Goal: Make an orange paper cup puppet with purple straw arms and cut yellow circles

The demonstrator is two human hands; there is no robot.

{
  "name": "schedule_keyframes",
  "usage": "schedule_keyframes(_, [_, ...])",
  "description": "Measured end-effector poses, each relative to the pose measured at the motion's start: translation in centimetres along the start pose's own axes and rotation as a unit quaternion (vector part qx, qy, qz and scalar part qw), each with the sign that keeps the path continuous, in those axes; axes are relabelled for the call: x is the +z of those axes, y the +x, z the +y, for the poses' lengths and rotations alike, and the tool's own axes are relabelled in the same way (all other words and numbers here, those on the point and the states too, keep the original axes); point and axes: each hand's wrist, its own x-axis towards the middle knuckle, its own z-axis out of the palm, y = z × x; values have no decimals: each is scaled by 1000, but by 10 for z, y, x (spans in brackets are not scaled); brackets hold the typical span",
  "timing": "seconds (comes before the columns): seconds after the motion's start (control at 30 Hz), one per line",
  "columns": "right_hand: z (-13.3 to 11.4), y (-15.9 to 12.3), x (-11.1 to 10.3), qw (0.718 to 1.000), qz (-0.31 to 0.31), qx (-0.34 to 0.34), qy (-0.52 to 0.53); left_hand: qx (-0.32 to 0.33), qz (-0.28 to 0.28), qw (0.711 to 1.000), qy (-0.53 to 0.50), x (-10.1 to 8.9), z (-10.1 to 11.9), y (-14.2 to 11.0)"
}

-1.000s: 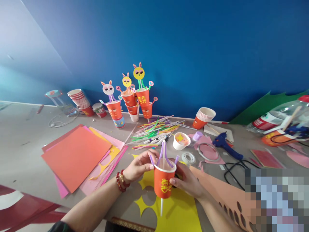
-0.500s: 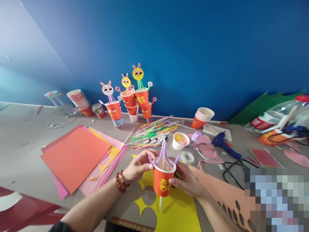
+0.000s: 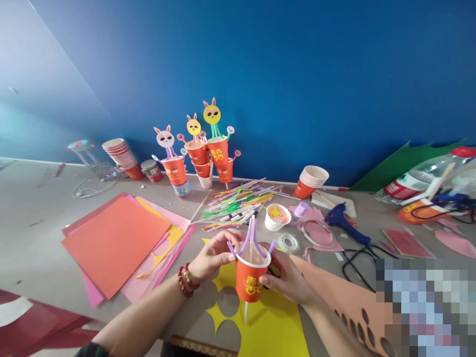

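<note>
right hand (image 3: 288, 278) grips the right side of the red paper cup (image 3: 246, 272), left hand (image 3: 215, 252) narrowed on its left rim by a bent purple straw (image 3: 231, 248); cup is upright over the yellow paper sheet (image 3: 277, 329), white straw (image 3: 246, 313) poking out below. step looks like straw-arm adjustment; next move probably calls for a steady cup and light fingertip pressure.

The red cup (image 3: 252, 282) is filling the gap between left hand (image 3: 211, 258) and right hand (image 3: 292, 282). Beyond them, loose straws (image 3: 241, 200) and 3 rabbit figures (image 3: 217, 149) are blocking the way; above both hands, open air is stretching.
</note>
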Motion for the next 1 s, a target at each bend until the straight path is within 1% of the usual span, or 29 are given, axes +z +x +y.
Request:
schedule_keyframes(0.57, [-1, -1, 0, 1000, -2, 0, 7, 8, -16, 1000, 5, 1, 2, -1])
schedule_keyframes(0.77, [-2, -1, 1, 1000, 6, 7, -9, 3, -16, 999, 29, 1, 5, 0])
schedule_keyframes(1.0, [7, -4, -1, 999, 17, 23, -28, 0, -28, 996, 80, -5, 4, -1])
